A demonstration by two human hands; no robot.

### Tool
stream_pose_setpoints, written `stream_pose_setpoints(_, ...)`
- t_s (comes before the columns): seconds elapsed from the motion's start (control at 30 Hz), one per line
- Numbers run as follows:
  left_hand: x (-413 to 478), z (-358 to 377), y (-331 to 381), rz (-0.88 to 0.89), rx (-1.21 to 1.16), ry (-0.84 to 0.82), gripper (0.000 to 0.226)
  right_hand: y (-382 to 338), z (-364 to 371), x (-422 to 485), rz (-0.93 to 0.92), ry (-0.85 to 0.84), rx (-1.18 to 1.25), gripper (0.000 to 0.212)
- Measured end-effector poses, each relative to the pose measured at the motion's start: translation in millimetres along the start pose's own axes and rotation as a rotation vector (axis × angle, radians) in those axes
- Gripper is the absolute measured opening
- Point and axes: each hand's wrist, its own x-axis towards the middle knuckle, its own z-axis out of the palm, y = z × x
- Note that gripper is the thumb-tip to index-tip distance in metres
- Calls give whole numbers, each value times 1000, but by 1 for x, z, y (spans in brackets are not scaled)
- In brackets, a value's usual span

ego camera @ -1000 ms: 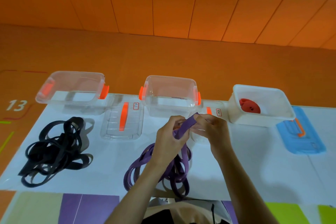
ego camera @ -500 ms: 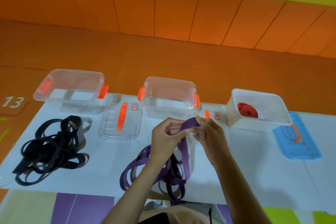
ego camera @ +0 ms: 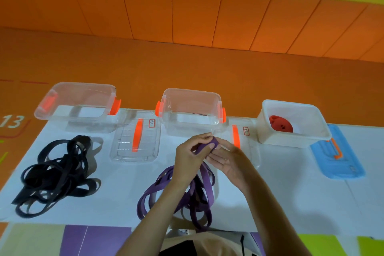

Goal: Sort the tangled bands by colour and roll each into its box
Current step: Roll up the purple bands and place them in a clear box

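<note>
Purple band [ego camera: 204, 146] end pinched by left hand [ego camera: 190, 159] fingers; right hand [ego camera: 229, 161] palm-up, fingertips gripping same end.

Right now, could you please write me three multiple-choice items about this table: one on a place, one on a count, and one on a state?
1. Where does the black band lie?
A. in a box
B. on the table, left
C. on the blue lid

2. How many boxes stand along the back?
A. two
B. three
C. five

3. What do the hands hold?
A. the purple band
B. a lid
C. nothing

Answers:
1 B: it lies loose in front of the left clear box.
2 B: with the middle clear box and the white box.
3 A: the left hand and right hand pinch the purple band.
</note>
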Motion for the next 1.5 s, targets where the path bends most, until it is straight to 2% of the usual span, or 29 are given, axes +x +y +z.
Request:
stream_pose_setpoints(0.07,2,-6,-4,20,107,-88,33,0,-4,3,35,51,13,29)
stream_pose_setpoints(0.13,2,-11,-5,-2,117,-131,35,-1,-5,3,81,95,51,29)
stream_pose_setpoints(0.23,5,-19,0,-17,77,-134,33,-3,-4,2,49,2,-70,33)
stream_pose_setpoints(0.4,5,-25,12,-9,42,-156,31,-16,-4,4,-132,10,-345,17)
stream_pose_setpoints(0.53,6,-24,22,32,-45,-33,24,-15,2,4,-350,7,-314,27)
stream_pose_setpoints(0.63,7,-20,20,54,-91,50,18,-12,9,6,-443,32,-246,28)
stream_pose_setpoints(0.8,12,-25,22,64,-88,58,21,-8,14,6,-373,1,-120,37)
stream_pose_setpoints(0.9,19,-29,30,156,5,26,20,-4,15,6,-288,-35,-73,38)
stream_pose_setpoints(1.07,16,-25,32,149,2,114,12,-10,17,6,-281,-6,-240,20)
stream_pose_setpoints(1.17,9,-23,27,123,-11,102,11,-15,14,6,-299,58,-323,12)
stream_pose_setpoints(1.33,12,-24,23,88,13,26,23,-19,10,7,-325,97,-290,31)
stream_pose_setpoints(1.5,13,-26,24,81,5,-68,30,-19,6,5,-258,19,-281,33)
